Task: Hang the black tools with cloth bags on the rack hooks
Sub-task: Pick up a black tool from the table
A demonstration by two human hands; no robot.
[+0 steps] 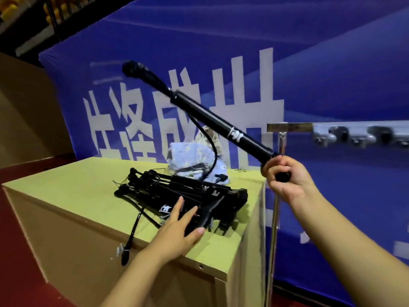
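My right hand (285,176) grips the lower end of a long black tool (221,120) and holds it tilted up to the left, its handle end high in the air. A thin black hose hangs from the tool toward a pile of camouflage cloth bags (194,158). My left hand (177,229) rests with straight fingers on a pile of several black tools (183,196) lying on the cardboard box (66,218). The metal rack (332,127) with its row of hooks (345,135) runs along the right, just above my right hand.
A chrome rack post (275,207) stands right beside the box's right edge. A blue banner (332,63) with white lettering hangs behind everything. One tool's hose (132,235) dangles over the front of the box. Red floor (13,229) lies to the left.
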